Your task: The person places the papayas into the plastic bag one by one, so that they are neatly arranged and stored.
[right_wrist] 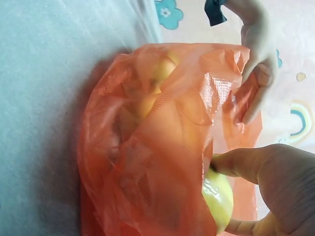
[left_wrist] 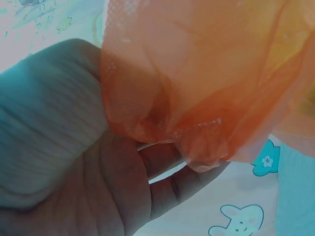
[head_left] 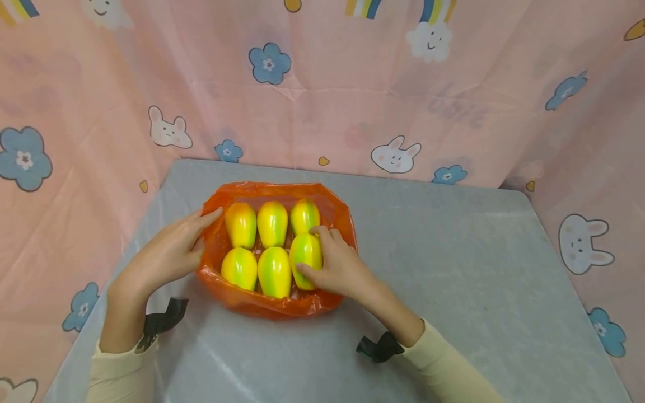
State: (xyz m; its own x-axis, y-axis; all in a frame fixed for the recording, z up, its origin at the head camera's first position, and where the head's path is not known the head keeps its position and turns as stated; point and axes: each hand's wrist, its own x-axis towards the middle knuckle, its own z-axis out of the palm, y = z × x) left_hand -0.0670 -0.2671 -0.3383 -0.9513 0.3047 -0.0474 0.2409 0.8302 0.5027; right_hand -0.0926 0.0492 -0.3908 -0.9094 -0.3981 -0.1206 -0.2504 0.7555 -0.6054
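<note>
An orange plastic bag (head_left: 282,307) stands with its mouth wide, and several yellow-green mangoes (head_left: 272,224) lie in two rows inside it. My left hand (head_left: 173,246) holds the bag's left rim, a finger over the inside and the thumb at the outer wall. The bag's film covers part of that hand's fingers (left_wrist: 162,160) in the left wrist view. My right hand (head_left: 345,268) reaches over the right rim and grips the front-right mango (head_left: 306,257) between thumb and fingers. In the right wrist view, the bag wall hides part of this mango (right_wrist: 218,196).
The bag rests on a grey cloth-covered table (head_left: 453,268). A pink curtain (head_left: 322,106) printed with rabbits, flowers and clouds hangs behind and at both sides. Black straps (head_left: 380,347) hang at both wrists.
</note>
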